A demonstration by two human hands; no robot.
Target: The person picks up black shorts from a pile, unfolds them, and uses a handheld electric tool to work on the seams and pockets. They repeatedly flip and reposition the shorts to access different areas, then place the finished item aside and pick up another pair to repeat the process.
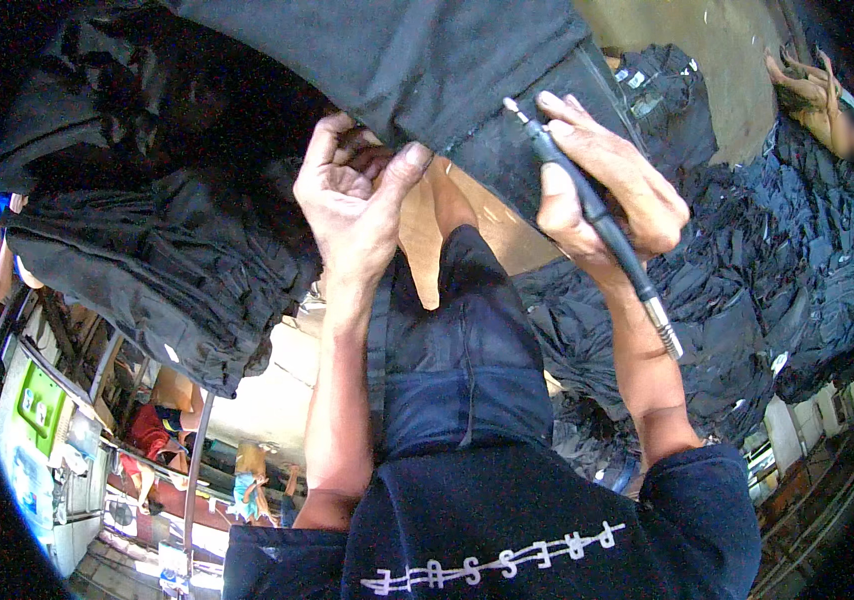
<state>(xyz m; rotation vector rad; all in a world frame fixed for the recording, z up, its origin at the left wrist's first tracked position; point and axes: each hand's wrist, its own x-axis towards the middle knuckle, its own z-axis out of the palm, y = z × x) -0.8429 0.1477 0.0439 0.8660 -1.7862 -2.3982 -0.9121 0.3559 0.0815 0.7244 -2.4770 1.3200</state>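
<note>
Dark grey-black cloth, which looks like a garment (417, 60), hangs across the top middle of the head view. A worn, frayed line runs along its lower edge. My left hand (352, 190) is closed at that edge, its thumb and curled fingers gripping the fabric. My right hand (612, 185) grips a pen-shaped rotary tool (592, 200) with a black body, a small pale tip and a metal spring at its rear end. The tip points up and left at the cloth beside the frayed line; whether it touches cannot be told.
A big heap of dark garments (747, 260) lies at the right, with a smaller pile (667, 90) above it. More dark clothing (147, 270) is stacked at the left. People sit farther off, one (817, 100) at the upper right, another in red (157, 430) at the lower left.
</note>
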